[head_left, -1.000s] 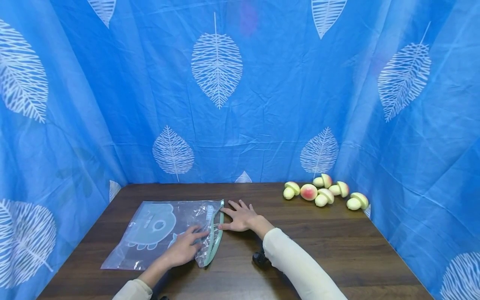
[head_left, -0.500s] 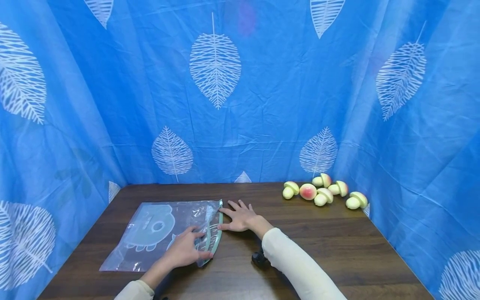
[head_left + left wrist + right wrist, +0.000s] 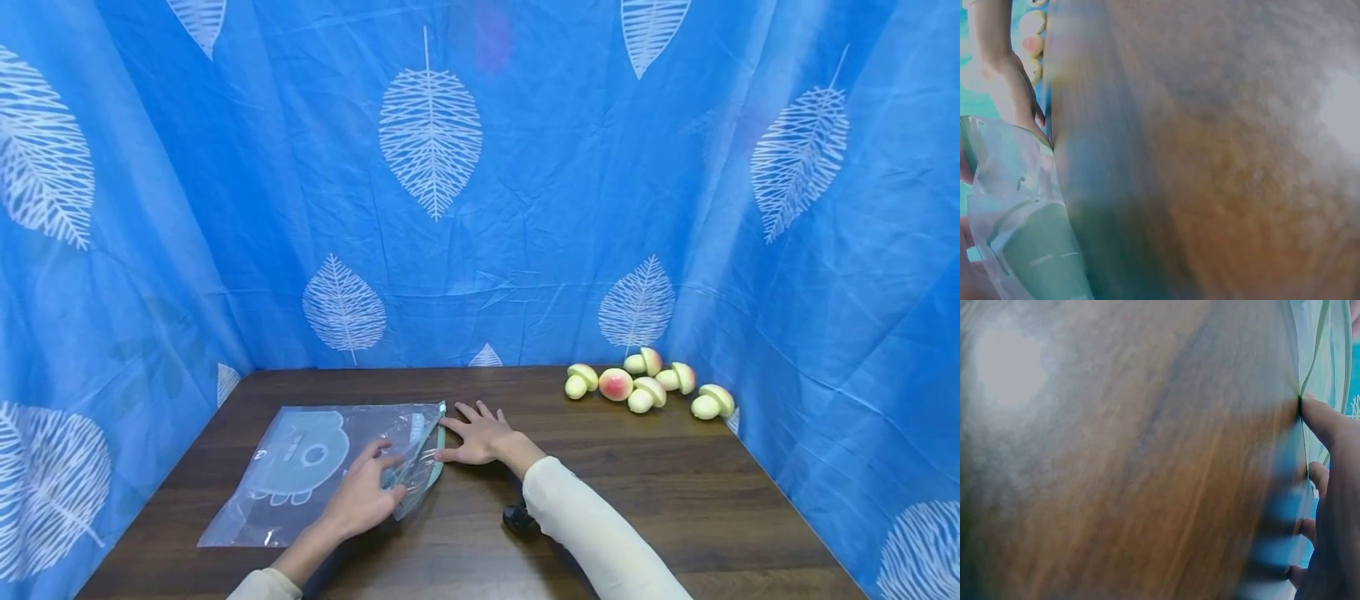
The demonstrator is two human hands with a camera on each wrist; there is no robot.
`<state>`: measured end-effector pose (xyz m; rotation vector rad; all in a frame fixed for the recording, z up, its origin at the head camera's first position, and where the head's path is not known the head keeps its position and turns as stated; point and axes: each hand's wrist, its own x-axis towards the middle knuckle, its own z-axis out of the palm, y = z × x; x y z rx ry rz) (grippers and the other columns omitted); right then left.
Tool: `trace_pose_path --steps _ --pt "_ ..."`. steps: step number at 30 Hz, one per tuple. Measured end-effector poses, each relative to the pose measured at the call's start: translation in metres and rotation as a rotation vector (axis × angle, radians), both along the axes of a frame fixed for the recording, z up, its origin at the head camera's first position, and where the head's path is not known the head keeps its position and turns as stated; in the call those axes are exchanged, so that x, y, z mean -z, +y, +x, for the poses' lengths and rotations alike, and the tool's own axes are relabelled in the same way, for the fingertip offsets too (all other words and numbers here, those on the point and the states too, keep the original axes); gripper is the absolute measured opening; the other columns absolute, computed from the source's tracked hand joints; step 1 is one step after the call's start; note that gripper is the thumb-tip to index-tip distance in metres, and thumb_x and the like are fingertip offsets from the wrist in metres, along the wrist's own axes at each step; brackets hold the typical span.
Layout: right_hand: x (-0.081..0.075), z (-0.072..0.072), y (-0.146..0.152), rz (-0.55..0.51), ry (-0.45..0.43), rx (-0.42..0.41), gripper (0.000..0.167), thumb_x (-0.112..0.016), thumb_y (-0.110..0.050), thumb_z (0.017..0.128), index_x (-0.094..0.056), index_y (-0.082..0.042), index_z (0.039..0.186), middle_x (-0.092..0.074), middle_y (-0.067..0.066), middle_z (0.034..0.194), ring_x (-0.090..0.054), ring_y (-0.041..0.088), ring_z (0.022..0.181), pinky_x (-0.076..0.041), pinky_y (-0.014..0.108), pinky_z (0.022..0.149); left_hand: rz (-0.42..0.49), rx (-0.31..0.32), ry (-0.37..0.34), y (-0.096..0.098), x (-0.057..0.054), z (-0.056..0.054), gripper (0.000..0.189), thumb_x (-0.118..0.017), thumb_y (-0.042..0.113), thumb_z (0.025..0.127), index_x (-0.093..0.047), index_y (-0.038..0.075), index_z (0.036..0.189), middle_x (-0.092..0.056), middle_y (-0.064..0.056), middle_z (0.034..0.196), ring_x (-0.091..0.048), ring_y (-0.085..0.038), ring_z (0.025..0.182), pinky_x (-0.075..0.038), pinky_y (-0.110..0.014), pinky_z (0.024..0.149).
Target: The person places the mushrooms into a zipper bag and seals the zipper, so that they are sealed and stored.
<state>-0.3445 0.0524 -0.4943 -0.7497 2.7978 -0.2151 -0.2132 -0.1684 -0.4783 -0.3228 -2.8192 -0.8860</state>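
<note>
A clear zip bag (image 3: 367, 425) with a pale green print and green-edged mouth lies flat on the table, its mouth to the right. My left hand (image 3: 363, 496) holds the near part of the mouth, thumb at the edge and fingers over the upper layer, which is raised and folded back a little. In the left wrist view the raised bag (image 3: 1041, 250) shows beside that hand's fingertips. Spread flat, my right hand (image 3: 480, 433) presses the far part of the mouth's lower edge with thumb and index finger. The right wrist view shows its fingertips (image 3: 1316, 415) at the green edge.
Several yellow-green mushroom-shaped pieces with pinkish caps (image 3: 647, 394) and a round red-yellow one (image 3: 616, 384) sit at the table's back right. A blue leaf-print curtain (image 3: 525, 208) encloses the brown wooden table (image 3: 600, 483). A black device (image 3: 517, 517) is under the right wrist.
My left thumb reached out over the near corner of the mouth, then the hand drew back leftward with the upper layer. My right hand stays in place.
</note>
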Motion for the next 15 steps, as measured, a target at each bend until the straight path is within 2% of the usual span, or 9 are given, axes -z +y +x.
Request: trace_pose_path --steps 5,10,13,15 --pt "0.0 0.001 0.0 0.006 -0.001 -0.001 0.082 -0.043 -0.083 0.091 -0.033 -0.042 0.162 -0.016 0.002 0.172 -0.01 0.041 0.155 -0.011 0.068 0.119 -0.013 0.047 0.049 -0.002 -0.002 -0.002 0.057 -0.076 0.012 0.076 -0.07 0.003 0.131 -0.054 -0.018 0.144 -0.052 -0.041 0.13 -0.042 -0.061 0.106" --pt "0.005 -0.002 -0.002 0.004 0.021 0.004 0.081 -0.043 -0.083 0.092 -0.034 -0.042 0.161 -0.016 0.002 0.171 -0.01 0.041 0.155 -0.012 0.068 0.118 -0.08 0.161 0.079 -0.006 -0.008 -0.005 0.053 -0.075 0.008 0.078 -0.071 0.006 0.131 -0.064 -0.014 0.132 -0.059 -0.039 0.123 -0.046 -0.061 0.102" --pt "0.001 0.001 -0.002 0.001 0.027 0.007 0.08 -0.045 -0.082 0.092 -0.036 -0.041 0.161 -0.019 0.002 0.171 -0.012 0.041 0.155 -0.014 0.068 0.118 -0.127 0.23 0.068 -0.008 -0.013 -0.005 0.048 -0.071 0.005 0.082 -0.072 0.008 0.13 -0.067 -0.013 0.128 -0.062 -0.038 0.119 -0.05 -0.06 0.098" --pt "-0.001 0.002 -0.002 0.0 0.03 0.007 0.08 -0.045 -0.081 0.092 -0.037 -0.041 0.161 -0.019 0.002 0.171 -0.012 0.041 0.155 -0.014 0.068 0.118 -0.16 0.255 0.064 -0.008 -0.015 -0.005 0.043 -0.068 0.003 0.084 -0.074 0.007 0.127 -0.069 -0.015 0.126 -0.064 -0.038 0.116 -0.051 -0.059 0.095"
